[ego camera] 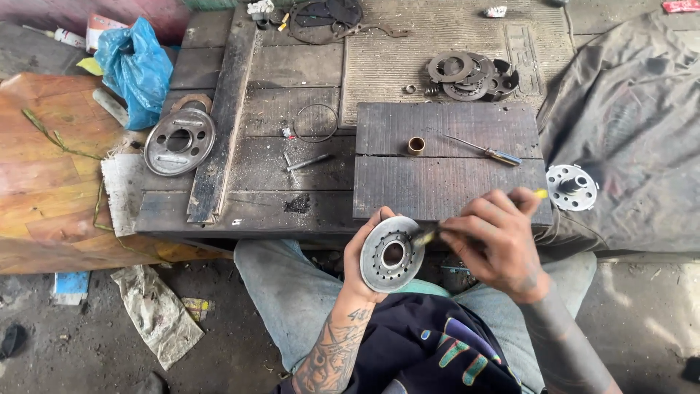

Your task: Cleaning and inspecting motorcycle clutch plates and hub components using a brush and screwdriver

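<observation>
Two bare hands are busy low in the middle of the frame, over the person's lap. The left hand [364, 259] is closed around a round grey metal disc with a big hole in the middle and a ring of small holes [392, 254], holding it up by its edge so its flat face shows. The right hand [499, 241] is closed around a thin tool with a yellow handle [539, 193], and the tool's tip touches the disc's right side. Just above the hands lies a dark wooden board [445, 160] with a small brass ring [415, 145] and a thin screwdriver [485, 151] on it. To the right of the board rests a small white metal hub with holes [571, 187]. At the upper right sits a pile of dark metal rings [470, 75]. At the left lies a round grey metal plate [179, 141], with a blue plastic bag [135, 69] above it. A thin wire ring [315, 122] lies between the plate and the board.
</observation>
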